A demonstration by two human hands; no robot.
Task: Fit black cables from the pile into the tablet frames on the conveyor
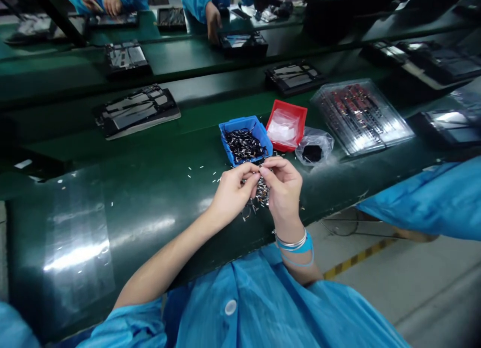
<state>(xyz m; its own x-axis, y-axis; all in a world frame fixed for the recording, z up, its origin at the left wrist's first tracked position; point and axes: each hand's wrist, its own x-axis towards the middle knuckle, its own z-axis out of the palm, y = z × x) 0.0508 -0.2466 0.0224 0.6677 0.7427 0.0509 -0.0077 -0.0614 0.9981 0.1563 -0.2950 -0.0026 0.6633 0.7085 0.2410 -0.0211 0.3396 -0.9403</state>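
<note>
My left hand and my right hand meet fingertip to fingertip over the green bench, both pinched closed. Whatever lies between the fingertips is too small to make out. Under and between the hands is a pile of small metallic parts, partly covered by them. Just beyond stands a blue bin full of thin black pieces with shiny ends. To its right a tilted red bin holds clear plastic bags. A clear bag with black content lies beside that.
Stacked clear trays with red and dark parts sit at the right. Dark device trays rest along the benches. White slivers are scattered left of my hands. Co-workers' hands are at the far bench; a blue sleeve is at right.
</note>
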